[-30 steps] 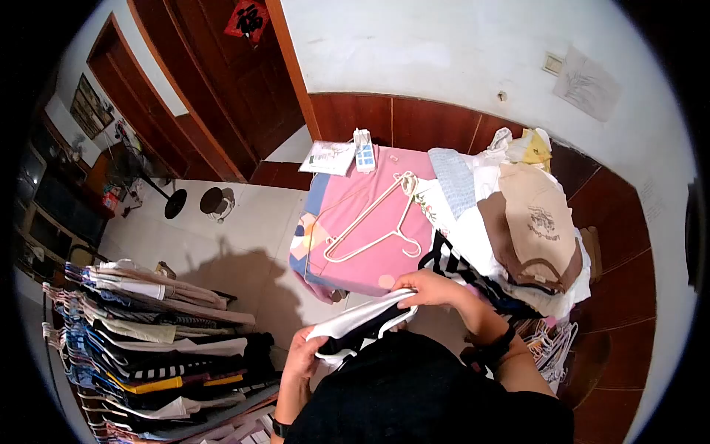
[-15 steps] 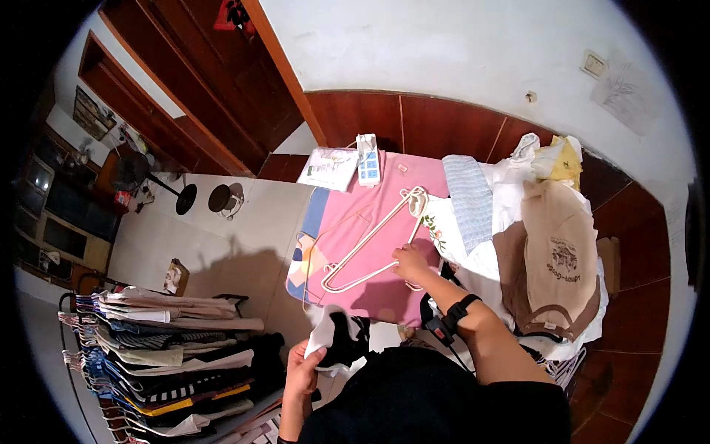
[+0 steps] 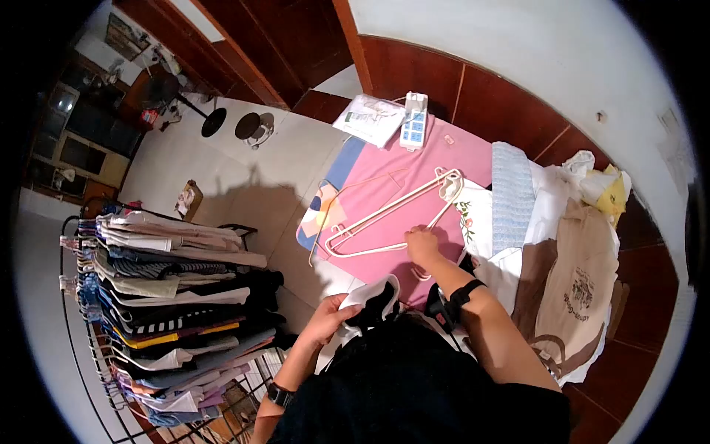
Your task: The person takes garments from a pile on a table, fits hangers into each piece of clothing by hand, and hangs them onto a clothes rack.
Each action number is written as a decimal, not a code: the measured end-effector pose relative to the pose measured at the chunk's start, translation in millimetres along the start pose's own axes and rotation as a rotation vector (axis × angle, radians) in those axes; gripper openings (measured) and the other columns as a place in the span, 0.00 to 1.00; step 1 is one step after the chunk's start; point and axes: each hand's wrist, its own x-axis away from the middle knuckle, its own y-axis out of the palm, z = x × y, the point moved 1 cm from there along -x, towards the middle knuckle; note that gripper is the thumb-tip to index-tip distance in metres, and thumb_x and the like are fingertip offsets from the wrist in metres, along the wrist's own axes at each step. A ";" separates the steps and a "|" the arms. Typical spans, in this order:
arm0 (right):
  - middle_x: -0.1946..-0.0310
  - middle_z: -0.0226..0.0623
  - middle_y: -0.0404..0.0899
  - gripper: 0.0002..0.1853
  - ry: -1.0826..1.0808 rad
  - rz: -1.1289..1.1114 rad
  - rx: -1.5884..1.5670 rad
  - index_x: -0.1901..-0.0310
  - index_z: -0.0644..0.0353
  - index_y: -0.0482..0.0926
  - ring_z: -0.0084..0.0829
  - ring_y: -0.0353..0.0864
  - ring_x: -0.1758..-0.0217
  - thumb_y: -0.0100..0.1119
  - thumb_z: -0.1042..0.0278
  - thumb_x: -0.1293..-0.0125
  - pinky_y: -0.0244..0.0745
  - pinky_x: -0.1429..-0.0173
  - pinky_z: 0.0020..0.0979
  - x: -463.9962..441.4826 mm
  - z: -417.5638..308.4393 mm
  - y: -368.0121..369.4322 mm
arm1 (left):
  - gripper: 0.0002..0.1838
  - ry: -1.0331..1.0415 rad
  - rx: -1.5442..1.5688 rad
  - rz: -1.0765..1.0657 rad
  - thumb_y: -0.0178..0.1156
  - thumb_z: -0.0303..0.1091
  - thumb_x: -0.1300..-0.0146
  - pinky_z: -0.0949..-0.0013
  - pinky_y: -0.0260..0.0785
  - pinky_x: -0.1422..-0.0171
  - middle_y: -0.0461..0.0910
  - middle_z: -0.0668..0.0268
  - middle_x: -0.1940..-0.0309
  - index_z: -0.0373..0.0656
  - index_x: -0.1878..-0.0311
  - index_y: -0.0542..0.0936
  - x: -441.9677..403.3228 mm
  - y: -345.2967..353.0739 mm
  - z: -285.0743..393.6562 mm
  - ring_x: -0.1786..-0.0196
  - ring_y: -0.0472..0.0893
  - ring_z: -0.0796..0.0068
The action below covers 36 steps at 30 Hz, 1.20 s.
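Observation:
My left hand (image 3: pixel 329 320) is closed on the edge of a white and black garment (image 3: pixel 367 300), which hangs in front of my body. On the pink-covered table, my right hand (image 3: pixel 423 248) has its fingers curled round the lower bar of a white clothes hanger (image 3: pixel 362 251). More than one white hanger seems to overlap there, and I cannot make out how many. A thin orange-toned hanger (image 3: pixel 336 198) lies to their left. White cloth with a flower pattern (image 3: pixel 473 214) rests just right of the hangers.
Clothes (image 3: pixel 177 296) hang closely on a black rack (image 3: pixel 72 311) at left. A power strip (image 3: pixel 414 126) and a packet (image 3: pixel 370 118) lie at the table's far end. Folded blue cloth (image 3: pixel 512 196) and a beige-brown shirt (image 3: pixel 580 274) lie at right. A stool (image 3: pixel 248 126) stands on the floor.
The view has shifted, so the table sits higher and farther right. My left hand has brought the garment closer to my right hand. My right hand stays at the hangers.

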 end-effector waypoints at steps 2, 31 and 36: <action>0.62 0.36 0.82 0.10 -0.070 -0.050 0.033 0.65 0.54 0.85 0.41 0.80 0.49 0.53 0.72 0.43 0.81 0.59 0.38 2.5 -6.1 2.4 | 0.11 0.063 0.053 -0.025 0.64 0.32 0.36 0.80 0.64 0.59 0.79 0.77 0.66 0.39 0.53 0.82 -12.3 3.7 -7.3 0.64 0.72 0.87; 0.49 0.34 0.77 0.42 -0.057 -0.419 -1.643 0.30 0.61 0.63 0.17 0.68 0.65 0.60 0.39 0.37 0.68 0.63 0.17 207.6 -140.6 -216.3 | 0.10 0.475 0.425 -0.105 0.54 0.25 0.33 0.69 0.73 0.46 0.83 0.66 0.58 0.37 0.50 0.78 68.2 -136.4 -21.8 0.56 0.81 0.76; 0.62 0.33 0.82 0.19 -0.145 0.085 -1.106 0.42 0.67 0.77 0.19 0.78 0.62 0.57 0.79 0.35 0.75 0.56 0.22 297.8 -185.1 -230.2 | 0.09 0.650 0.240 -0.062 0.55 0.29 0.31 0.72 0.71 0.49 0.82 0.70 0.58 0.39 0.50 0.78 103.0 -164.2 -25.5 0.57 0.79 0.81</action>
